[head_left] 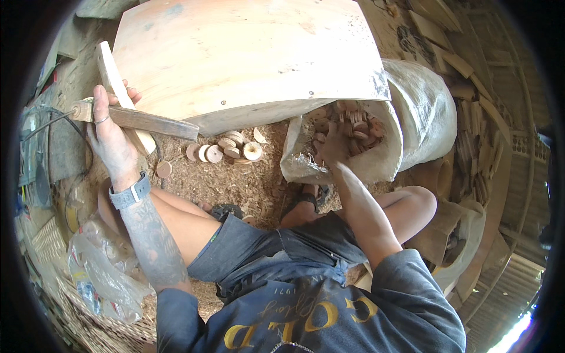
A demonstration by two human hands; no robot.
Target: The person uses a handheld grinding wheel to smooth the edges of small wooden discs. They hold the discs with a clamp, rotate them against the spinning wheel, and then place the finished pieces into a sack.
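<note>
My left hand [112, 138] is up beside the wooden bench at the left. Its fingers wrap a dark wooden bar [159, 121], with a thin dark rod at the bar's left end. Behind that hand a pale wooden strip [112, 73] stands at a slant; I cannot tell whether my fingers grip it too. My right hand [334, 147] reaches into the mouth of a whitish sack [376, 167], among round wooden discs [360, 126]. Its fingertips are hidden between the discs. More discs [226, 148], some with a centre hole, lie on shavings in front of the bench.
The broad pale bench top [247, 53] fills the far middle. A clear plastic bag [103, 270] lies at the lower left. Wood offcuts [471, 135] are stacked along the right, near another open sack [468, 241]. Wood shavings [235, 182] cover the ground between my legs.
</note>
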